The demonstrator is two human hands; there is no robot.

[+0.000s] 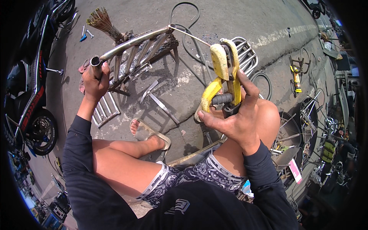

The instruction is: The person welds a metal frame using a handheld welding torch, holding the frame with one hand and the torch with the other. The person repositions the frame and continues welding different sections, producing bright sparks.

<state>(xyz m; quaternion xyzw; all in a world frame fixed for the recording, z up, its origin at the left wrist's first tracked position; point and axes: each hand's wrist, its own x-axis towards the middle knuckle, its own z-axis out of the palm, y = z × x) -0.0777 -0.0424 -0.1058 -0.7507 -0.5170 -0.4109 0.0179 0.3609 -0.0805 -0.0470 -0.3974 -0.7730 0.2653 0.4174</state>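
My left hand (95, 84) is closed round the near end of a curved metal tube frame (134, 40) with several flat crossbars. The frame is tilted over a low, rough support (165, 48). In my right hand (242, 117) is a yellow welding electrode holder (210, 94), its worn jaws pointing away from me. A thin welding rod (191, 36) runs from those jaws to the far end of the tube, and its tip appears to meet the tube there. Below the frame, a chipping hammer (159, 101) lies on the ground.
A bundle of rods (100, 23) stands beyond my left hand. Cable (199, 51) loops across the pavement. A small metal grille (105, 111) lies near my foot, and a chromed rack (245, 55) behind the holder. Motorcycle at left (40, 130); metal scraps in a black tub (287, 132) at right.
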